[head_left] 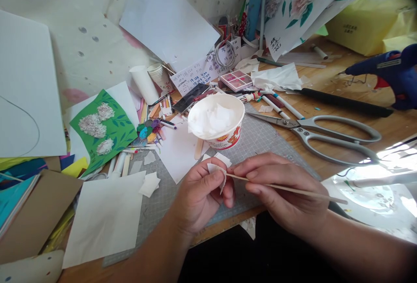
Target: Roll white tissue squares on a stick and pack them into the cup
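Note:
My left hand [203,192] pinches a small piece of white tissue paper [217,171] between thumb and fingers, above the grey cutting mat [267,144]. Closed around a thin wooden stick [293,189] is my right hand [286,187]; the stick's tip meets the tissue at my left fingertips. Just beyond my hands stands a paper bowl [224,142] with white fluffy tissue or cotton [216,118] in it. Torn paper scraps [150,184] lie on the mat to the left.
Large scissors [312,129] lie open on the right, near a blue glue gun [387,68] and a black-handled tool [345,100]. A green flower picture [103,131] and a white sheet [104,218] are on the left. Behind the bowl are markers, a phone [191,97] and paper cups [145,84].

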Demonstrator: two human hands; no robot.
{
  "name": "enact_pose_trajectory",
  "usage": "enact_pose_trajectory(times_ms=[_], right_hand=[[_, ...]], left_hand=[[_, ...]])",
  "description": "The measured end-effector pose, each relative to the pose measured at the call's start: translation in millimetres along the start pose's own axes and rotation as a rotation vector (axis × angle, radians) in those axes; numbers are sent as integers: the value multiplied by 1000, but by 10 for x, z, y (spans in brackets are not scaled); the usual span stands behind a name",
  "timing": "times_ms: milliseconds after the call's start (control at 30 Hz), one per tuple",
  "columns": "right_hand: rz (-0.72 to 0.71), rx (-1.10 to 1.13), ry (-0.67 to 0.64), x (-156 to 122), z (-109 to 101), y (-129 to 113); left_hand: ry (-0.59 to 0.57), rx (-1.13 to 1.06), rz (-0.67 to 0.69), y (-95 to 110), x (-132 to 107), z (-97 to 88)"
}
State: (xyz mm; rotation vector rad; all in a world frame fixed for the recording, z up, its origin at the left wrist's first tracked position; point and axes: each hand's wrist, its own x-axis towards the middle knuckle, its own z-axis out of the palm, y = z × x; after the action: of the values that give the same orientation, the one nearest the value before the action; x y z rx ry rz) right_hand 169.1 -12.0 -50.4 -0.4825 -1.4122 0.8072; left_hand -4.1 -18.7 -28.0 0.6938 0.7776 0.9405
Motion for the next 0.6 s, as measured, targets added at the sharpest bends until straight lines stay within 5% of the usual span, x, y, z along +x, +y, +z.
enact_pose_trajectory(times_ms=[267,600], right_hand=[[162,184,-35,72,-88,-2],[176,246,-98,93,-137,-10]], left_hand=[[18,217,59,83,-3,-42],[-3,286,6,108,-19,-63]])
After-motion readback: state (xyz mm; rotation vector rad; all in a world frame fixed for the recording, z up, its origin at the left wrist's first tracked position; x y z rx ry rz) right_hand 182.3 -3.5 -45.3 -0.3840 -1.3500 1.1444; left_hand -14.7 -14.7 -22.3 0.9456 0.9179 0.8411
